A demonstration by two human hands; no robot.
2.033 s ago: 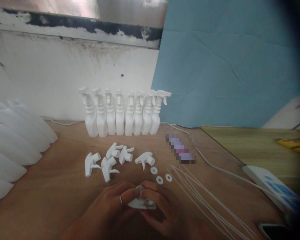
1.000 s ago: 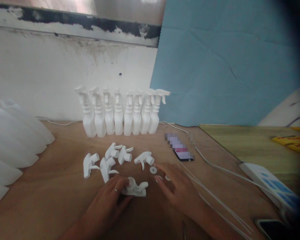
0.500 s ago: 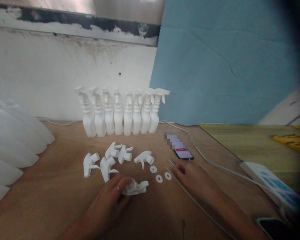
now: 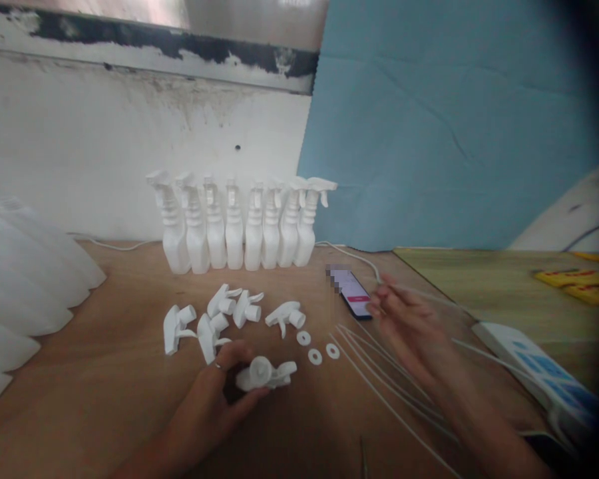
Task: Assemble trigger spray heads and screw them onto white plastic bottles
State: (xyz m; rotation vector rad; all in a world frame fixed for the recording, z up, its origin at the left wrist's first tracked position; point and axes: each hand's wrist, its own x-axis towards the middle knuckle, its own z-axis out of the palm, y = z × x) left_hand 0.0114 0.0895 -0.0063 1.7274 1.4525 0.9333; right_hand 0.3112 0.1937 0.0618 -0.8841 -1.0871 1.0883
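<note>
My left hand (image 4: 207,402) rests low on the wooden table (image 4: 104,372), with thumb and fingers closed on a white trigger sprayer head (image 4: 265,374) lying on its side. My right hand (image 4: 406,319) is raised above the table beside a phone (image 4: 354,294). It is blurred, with fingertips pinched on what looks like a thin white tube (image 4: 429,296). Several more thin white tubes (image 4: 379,372) lie fanned out below it. Three white washers (image 4: 315,356) sit between my hands.
Several loose trigger heads (image 4: 219,313) lie beyond my left hand. Behind them, assembled spray bottles (image 4: 234,226) stand in a row by the wall. Capless bottles (image 4: 24,286) lie at far left. A white power strip (image 4: 539,372) sits at right; a blue sheet (image 4: 454,133) hangs behind.
My right hand left the sprayer head, reached to the washers and the tubes, then lifted up and right. My left hand kept the head and tilted it up.
</note>
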